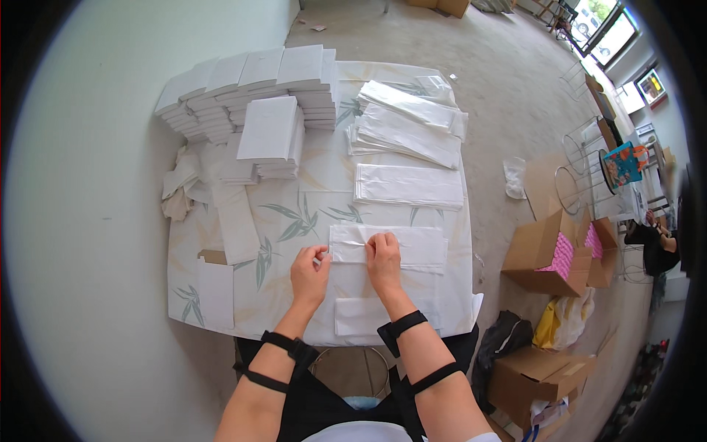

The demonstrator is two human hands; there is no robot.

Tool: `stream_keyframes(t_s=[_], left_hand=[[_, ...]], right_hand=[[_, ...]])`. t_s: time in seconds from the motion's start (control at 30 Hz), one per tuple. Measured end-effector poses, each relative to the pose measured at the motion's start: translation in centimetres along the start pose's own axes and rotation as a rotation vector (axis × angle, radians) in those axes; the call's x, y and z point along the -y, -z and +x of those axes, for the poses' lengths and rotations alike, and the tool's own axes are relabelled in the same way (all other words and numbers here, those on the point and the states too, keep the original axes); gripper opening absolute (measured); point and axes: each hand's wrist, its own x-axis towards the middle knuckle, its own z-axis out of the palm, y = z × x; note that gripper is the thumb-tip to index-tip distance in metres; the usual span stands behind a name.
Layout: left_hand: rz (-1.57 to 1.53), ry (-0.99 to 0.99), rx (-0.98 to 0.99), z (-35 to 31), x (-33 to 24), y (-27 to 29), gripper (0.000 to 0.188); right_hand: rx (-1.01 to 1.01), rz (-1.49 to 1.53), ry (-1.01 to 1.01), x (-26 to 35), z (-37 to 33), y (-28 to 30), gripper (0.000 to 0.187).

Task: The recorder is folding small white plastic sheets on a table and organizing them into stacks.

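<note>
A flat white sleeve (pixel 420 247) lies crosswise on the table in front of me, its material looking like thin paper or plastic. My right hand (pixel 384 261) pinches its upper layer, and a crease runs left from the fingertips. At the sleeve's left end is my left hand (pixel 310 278), thumb and forefinger drawn together; whether they grip anything is too small to tell. Nearer to me, partly behind my right wrist, rests another flat white piece (pixel 356 317). Beyond the sleeve lie a neat white bundle (pixel 409 186) and a fanned pile of similar sleeves (pixel 405 132).
White flat boxes (pixel 269 127) are stacked at the table's far left, beside crumpled cloth-like material (pixel 182 180). An upright white box (pixel 215 295) stands at the near left. Open cardboard cartons (pixel 526 254) with pink contents sit on the floor to the right. A wall borders the left.
</note>
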Motion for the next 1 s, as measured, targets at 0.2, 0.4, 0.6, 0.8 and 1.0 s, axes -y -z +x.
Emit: stream_keyframes(t_s=[0.2,0.4,0.6,0.8,1.0], left_hand=[[0.182,-0.089,-0.128,1.7,0.7,-2.6,0.019],[0.128,-0.093,-0.135,1.5,-0.1,-3.0,0.022],[0.294,-0.05,-0.081,1.8,-1.2,-4.7,0.025],[0.312,0.075,-0.073,2.5,-2.1,-5.4,0.02],[0.298,-0.052,-0.19,1.4,-2.6,-4.9,0.018]], right_hand=[[0.008,-0.014,0.09,0.6,-0.1,0.9,0.021],[0.046,0.068,0.055,-0.1,0.0,0.8,0.02],[0.033,0.076,0.075,-0.5,0.0,0.7,0.019],[0.046,0.109,0.07,-0.5,0.2,0.9,0.017],[0.066,0.154,0.051,0.0,0.3,1.1,0.011]])
